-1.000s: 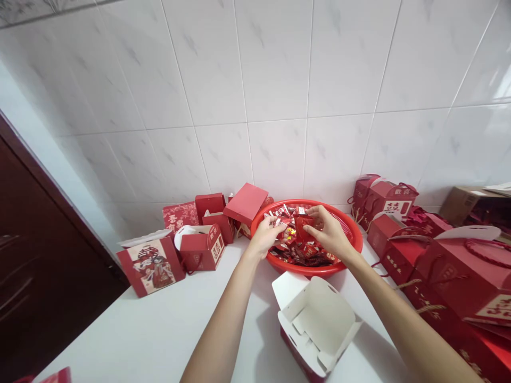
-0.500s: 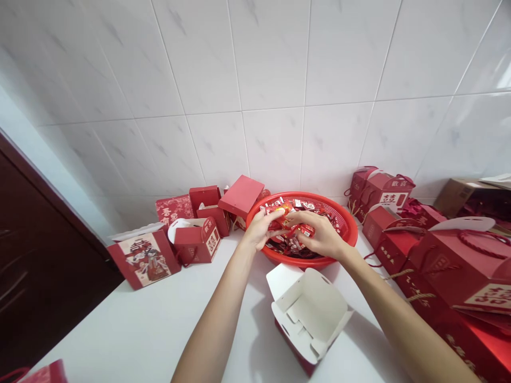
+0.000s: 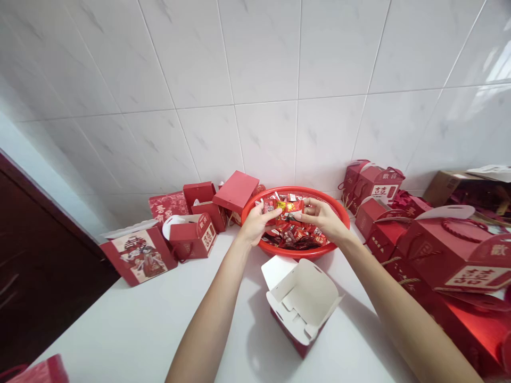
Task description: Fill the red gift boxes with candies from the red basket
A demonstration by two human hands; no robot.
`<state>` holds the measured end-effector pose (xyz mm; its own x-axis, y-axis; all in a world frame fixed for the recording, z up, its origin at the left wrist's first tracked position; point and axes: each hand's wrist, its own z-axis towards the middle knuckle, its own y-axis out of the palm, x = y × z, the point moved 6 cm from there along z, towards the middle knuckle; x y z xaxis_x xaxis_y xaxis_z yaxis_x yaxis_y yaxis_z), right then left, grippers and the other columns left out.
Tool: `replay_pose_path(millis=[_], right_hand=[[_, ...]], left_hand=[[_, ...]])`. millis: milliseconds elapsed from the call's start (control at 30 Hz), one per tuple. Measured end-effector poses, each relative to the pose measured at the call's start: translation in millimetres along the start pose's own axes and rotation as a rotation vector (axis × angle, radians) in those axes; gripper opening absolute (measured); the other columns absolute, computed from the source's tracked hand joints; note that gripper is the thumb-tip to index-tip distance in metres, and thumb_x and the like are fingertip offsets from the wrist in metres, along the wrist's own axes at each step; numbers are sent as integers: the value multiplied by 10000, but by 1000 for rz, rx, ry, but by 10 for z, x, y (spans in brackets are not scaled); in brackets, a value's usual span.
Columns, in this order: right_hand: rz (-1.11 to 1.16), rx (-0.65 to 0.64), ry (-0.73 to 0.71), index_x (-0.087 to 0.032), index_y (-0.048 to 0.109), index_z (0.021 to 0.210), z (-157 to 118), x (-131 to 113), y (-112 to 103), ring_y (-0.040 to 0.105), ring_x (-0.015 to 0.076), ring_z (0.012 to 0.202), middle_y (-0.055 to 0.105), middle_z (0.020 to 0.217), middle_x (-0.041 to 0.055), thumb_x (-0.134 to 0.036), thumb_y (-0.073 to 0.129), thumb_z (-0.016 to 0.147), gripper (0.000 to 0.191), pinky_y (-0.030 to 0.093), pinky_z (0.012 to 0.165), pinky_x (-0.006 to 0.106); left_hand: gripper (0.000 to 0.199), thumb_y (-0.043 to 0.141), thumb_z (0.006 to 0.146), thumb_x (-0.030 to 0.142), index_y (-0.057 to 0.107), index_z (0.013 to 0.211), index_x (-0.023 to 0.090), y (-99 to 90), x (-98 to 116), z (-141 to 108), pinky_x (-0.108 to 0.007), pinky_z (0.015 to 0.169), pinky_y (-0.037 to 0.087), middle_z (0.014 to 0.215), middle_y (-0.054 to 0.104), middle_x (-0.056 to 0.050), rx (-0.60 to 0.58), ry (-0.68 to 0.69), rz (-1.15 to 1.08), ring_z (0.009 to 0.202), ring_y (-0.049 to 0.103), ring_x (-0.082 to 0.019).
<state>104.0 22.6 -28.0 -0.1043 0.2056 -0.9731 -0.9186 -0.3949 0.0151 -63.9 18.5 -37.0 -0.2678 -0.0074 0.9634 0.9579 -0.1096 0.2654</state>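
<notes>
A red plastic basket (image 3: 346,217) full of red-wrapped candies (image 3: 293,234) stands against the wall. Over it, my left hand (image 3: 255,223) pinches red candy packets between thumb and fingers. My right hand (image 3: 322,218) grips the right end of a red-and-gold candy packet (image 3: 290,208); both hands meet around it, and whether the packets overlap is hard to tell. In front of the basket, an open gift box (image 3: 305,298) shows its white inside, flaps up, with a bare folded bottom. Neither hand touches the box.
Red gift boxes (image 3: 191,234) and a printed red bag (image 3: 139,252) stand at the left. More red boxes with cord handles (image 3: 459,244) crowd the right, beside a brown carton (image 3: 447,186). Part of a pink-red box (image 3: 43,369) lies at the lower left on the white table (image 3: 159,330).
My hands have moved slightly apart and turned, bringing the red-and-gold packet into plain view between them. The whole scene has shifted slightly left and up with the camera.
</notes>
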Motion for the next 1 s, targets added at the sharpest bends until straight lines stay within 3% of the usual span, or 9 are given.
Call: replay_pose_path(millis=[200, 300, 400, 500, 600, 733, 833, 933, 1000], right_hand=[[106, -94, 27, -205, 587, 950, -10, 9, 64, 706, 174, 683, 742, 798, -1, -348, 916, 592, 506, 583, 672, 316], [35, -227, 64, -199, 564, 869, -38, 23, 141, 670, 165, 596, 694, 688, -22, -389, 892, 629, 448, 566, 638, 324], [-25, -249, 41, -169, 620, 820, -54, -5, 156, 652, 148, 686, 666, 727, -7, -468, 819, 718, 373, 537, 687, 299], [-74, -197, 26, -144, 670, 800, -45, -18, 128, 604, 117, 709, 652, 765, -2, -466, 831, 701, 374, 484, 684, 257], [-69, -122, 8, -145, 663, 759, -27, -17, 84, 583, 115, 680, 642, 731, -7, -494, 838, 677, 398, 461, 670, 261], [-80, 13, -41, -164, 663, 764, 15, -7, 4, 610, 143, 707, 670, 746, 9, -569, 808, 670, 440, 483, 685, 278], [-126, 215, -61, -179, 689, 862, 54, 29, -153, 668, 194, 848, 727, 877, 60, -592, 678, 785, 420, 514, 753, 300], [-294, 436, 35, -173, 676, 884, 69, 123, -348, 684, 216, 907, 742, 931, 91, -403, 605, 851, 243, 519, 773, 302], [-502, 444, 126, -163, 675, 924, 89, 184, -397, 688, 223, 917, 745, 977, 102, -258, 589, 828, 160, 515, 766, 295]], left_hand=[[449, 930, 543, 317, 680, 881, 158, -21, 40, -28, -222, 529, 535, 835, 760, -36, 92, 74, -62, 628, 686, -145], [448, 933, 522, 347, 692, 852, 163, -42, 54, -36, -232, 527, 533, 792, 757, -23, 131, 124, -91, 614, 680, -150], [469, 944, 496, 330, 703, 859, 155, -6, 39, -36, -255, 564, 542, 796, 762, -37, 74, 114, -59, 656, 696, -177], [470, 933, 531, 355, 702, 882, 145, 37, 30, -41, -283, 625, 557, 820, 763, -56, 3, 87, -6, 709, 708, -197], [440, 879, 623, 441, 698, 910, 162, 28, 41, -51, -275, 646, 553, 887, 763, -50, 24, 73, 16, 762, 709, -190], [430, 915, 564, 323, 703, 903, 165, 100, 14, -47, -274, 688, 554, 925, 764, -45, -55, 20, 102, 824, 713, -202], [417, 902, 554, 290, 700, 897, 165, 60, 10, -21, -287, 696, 554, 896, 761, -39, 27, 35, 44, 803, 706, -196], [391, 871, 579, 298, 700, 908, 174, 2, 8, -5, -301, 707, 558, 876, 754, -26, 114, 46, -50, 788, 697, -186], [362, 867, 583, 291, 698, 881, 175, 2, 4, -4, -315, 724, 562, 857, 752, -26, 110, 34, -62, 797, 698, -192]])
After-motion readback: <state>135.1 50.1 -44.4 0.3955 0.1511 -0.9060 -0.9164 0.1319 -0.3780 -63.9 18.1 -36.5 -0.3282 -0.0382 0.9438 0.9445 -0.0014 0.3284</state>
